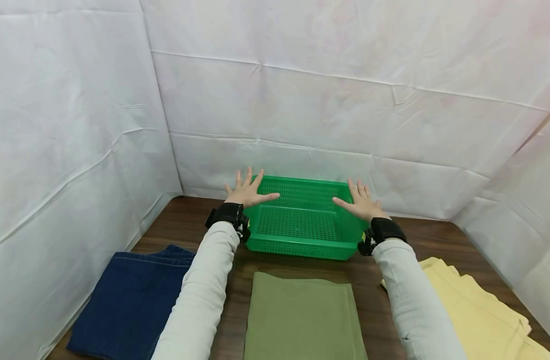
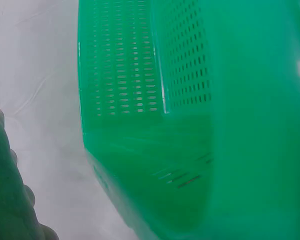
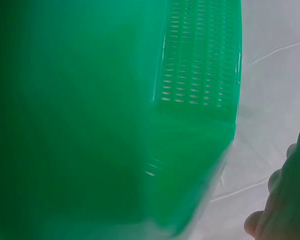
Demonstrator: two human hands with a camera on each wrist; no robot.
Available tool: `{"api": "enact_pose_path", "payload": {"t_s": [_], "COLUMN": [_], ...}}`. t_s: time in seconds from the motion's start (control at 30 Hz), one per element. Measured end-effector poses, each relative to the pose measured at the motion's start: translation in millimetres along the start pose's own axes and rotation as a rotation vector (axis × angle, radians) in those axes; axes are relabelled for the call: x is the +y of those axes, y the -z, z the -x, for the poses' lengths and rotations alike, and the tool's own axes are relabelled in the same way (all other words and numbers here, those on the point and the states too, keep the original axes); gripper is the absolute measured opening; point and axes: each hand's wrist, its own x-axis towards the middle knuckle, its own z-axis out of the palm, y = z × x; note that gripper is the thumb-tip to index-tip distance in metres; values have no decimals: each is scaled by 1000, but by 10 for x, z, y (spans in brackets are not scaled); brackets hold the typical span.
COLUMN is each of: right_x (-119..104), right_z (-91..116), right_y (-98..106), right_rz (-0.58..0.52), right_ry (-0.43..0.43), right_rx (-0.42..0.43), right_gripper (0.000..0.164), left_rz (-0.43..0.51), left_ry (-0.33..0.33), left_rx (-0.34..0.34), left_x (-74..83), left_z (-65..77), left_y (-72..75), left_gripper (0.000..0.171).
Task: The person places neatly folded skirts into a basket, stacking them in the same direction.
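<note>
A green plastic basket (image 1: pixel 302 246) with slotted walls and floor stands at the back of the table, with nothing inside it. My left hand (image 1: pixel 247 193) is at its left end, fingers spread and thumb reaching over the rim. At the opposite end my right hand (image 1: pixel 363 205) mirrors this, its fingers also straight and apart. Neither hand grips anything; whether they touch the rim I cannot tell. Close up, the basket's wall (image 2: pixel 260 125) fills much of the left wrist view, and fingers show at the edge of both wrist views.
Folded dark blue denim (image 1: pixel 126 300) lies at the left, a folded olive-green cloth (image 1: pixel 304 320) in front of the basket, and folded yellow cloth (image 1: pixel 477 310) at the right. White sheeting (image 1: pixel 302 105) hangs behind and on both sides of the brown wooden table (image 1: pixel 229 300).
</note>
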Motion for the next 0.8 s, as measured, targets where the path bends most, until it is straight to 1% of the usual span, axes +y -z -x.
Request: {"api": "enact_pose_path", "payload": {"t_s": [0.1, 0.17, 0.27, 0.3, 0.33, 0.4, 0.5, 0.53, 0.63, 0.77, 0.8], "right_x": [0, 34, 258, 393, 466, 537, 417, 304, 171, 103, 90], "right_z": [26, 12, -107, -187, -217, -242, -138, -54, 55, 139, 162], "right_y": [-37, -69, -185, -252, -281, -310, -250, -191, -134, -112, -110], "right_rz": [-6, -36, -91, -116, -126, -115, -110, -98, -82, -20, -19], "right_ry": [10, 18, 51, 78, 88, 88, 55, 28, 19, 21, 22], "right_rx": [-2, -3, 11, 25, 29, 27, 8, -10, -24, -41, -42], "right_gripper": [87, 89, 100, 99, 101, 100, 93, 95, 92, 87, 87], "left_rz": [-13, -28, -38, -30, -27, -10, -2, -7, -7, -1, -4], "left_ry": [-7, -17, -19, -19, -15, -5, 2, 2, 1, -8, -14], "left_rx": [3, 9, 11, 11, 9, -2, -14, -17, -21, -13, -11], "left_x": [-15, -34, -48, -51, -50, -51, -51, -53, -55, -74, -83], "left_z": [6, 17, 63, 82, 101, 136, 174, 181, 200, 214, 217], "left_y": [-33, -62, -100, -108, -113, -115, -106, -104, -99, -107, -116], "left_gripper": [91, 92, 93, 93, 93, 92, 90, 90, 89, 90, 90]}}
